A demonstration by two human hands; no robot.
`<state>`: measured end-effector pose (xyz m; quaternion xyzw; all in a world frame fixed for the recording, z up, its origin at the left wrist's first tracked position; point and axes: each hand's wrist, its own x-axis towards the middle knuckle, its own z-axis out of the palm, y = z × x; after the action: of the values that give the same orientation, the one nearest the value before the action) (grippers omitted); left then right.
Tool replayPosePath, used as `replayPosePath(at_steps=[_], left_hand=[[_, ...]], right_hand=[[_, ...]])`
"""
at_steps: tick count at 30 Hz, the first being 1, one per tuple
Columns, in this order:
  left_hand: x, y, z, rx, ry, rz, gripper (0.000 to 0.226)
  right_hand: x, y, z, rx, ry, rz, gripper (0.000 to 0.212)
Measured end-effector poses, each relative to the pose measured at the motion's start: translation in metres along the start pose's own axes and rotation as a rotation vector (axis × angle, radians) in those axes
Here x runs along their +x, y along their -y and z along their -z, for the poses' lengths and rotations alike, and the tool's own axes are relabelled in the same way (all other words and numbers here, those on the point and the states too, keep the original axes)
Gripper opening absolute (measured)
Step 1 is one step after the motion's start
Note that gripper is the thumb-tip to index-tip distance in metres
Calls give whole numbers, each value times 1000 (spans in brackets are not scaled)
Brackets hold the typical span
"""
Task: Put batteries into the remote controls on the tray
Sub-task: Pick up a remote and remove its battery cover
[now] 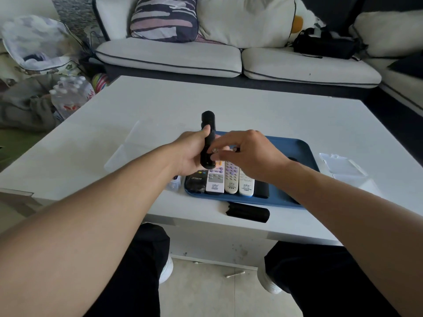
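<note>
While left hand [191,154] grips black remote [207,143], right hand [247,154] fingers pinch battery [215,151], above blue tray [295,147] far edge

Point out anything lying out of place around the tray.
A black battery cover lies off the blue tray, on the white table near its front edge, detached from any remote. Cotton swabs lie on the floor under the table.
</note>
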<state>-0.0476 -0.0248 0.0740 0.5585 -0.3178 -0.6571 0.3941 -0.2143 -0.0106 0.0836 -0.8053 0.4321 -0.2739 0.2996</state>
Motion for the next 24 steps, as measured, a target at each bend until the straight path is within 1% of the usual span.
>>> replayPosePath(at_steps=[2, 6, 8, 10, 12, 15, 17, 19, 22, 24], left_hand=[[6, 0, 6, -27, -66, -54, 44], [11, -6, 19, -109, -171, -126, 47], [13, -10, 28, -144, -220, -148, 50], [13, -11, 36, -177, -261, -165, 51], [14, -12, 43, -201, -292, -174, 52], [12, -11, 50, -210, -317, -180, 51], [10, -10, 53, -208, -318, -179, 50], [8, -10, 55, -204, -312, -183, 50], [7, -9, 55, -208, -298, -188, 50], [8, -9, 54, -204, -285, -191, 50]], right_hand=[[1, 1, 1, 57, 72, -140, 7], [0, -12, 0, 97, 318, -373, 19], [2, -17, -2, 128, 401, -463, 23], [5, -16, -7, 202, 413, -522, 19], [9, -15, -10, 335, 398, -574, 15], [13, -12, -13, 483, 429, -635, 23], [15, -9, -15, 538, 479, -660, 27], [17, -8, -17, 579, 504, -668, 27], [19, -8, -16, 590, 478, -660, 24], [20, -9, -15, 641, 447, -667, 24]])
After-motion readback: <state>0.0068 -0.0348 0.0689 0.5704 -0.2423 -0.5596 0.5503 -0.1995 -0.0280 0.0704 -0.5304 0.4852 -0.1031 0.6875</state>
